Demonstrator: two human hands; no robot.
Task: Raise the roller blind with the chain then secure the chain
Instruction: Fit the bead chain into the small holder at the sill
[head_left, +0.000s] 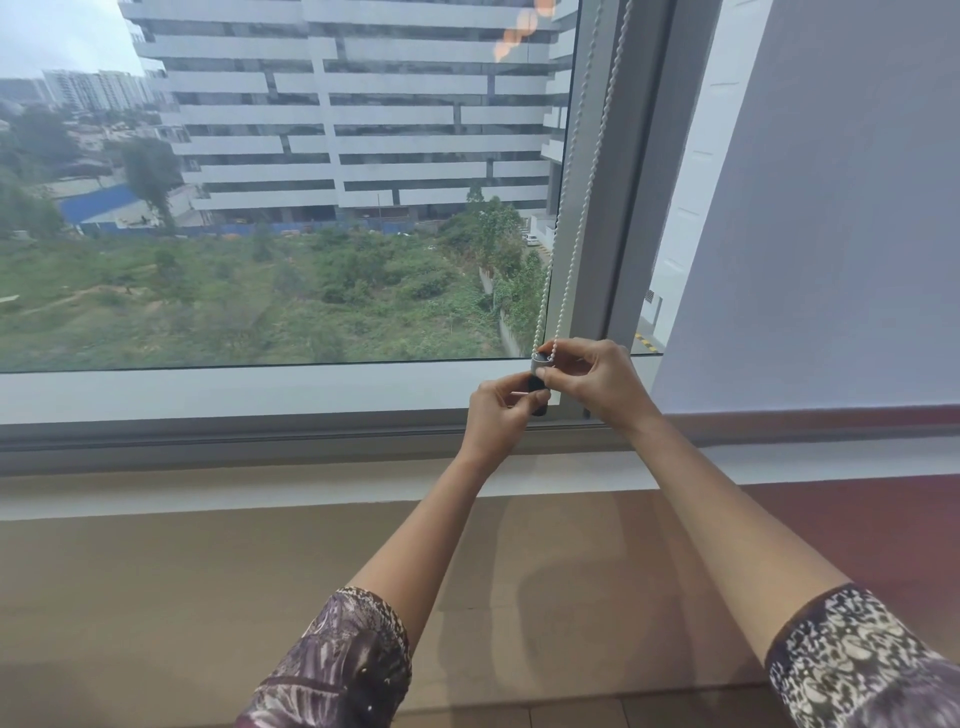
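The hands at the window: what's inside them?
A small dark holder with a grey top, where the white bead chain ends. Fingers cover how the chain fastens.

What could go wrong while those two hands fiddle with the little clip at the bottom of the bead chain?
The left hand and right hand pinch the small clip with fingertips only; it could slip and swing away on the bead chain. The chain hangs in two close strands, which might twist or seat badly in the clip. If it isn't fastened firmly, the blind, out of view above, could creep back down.
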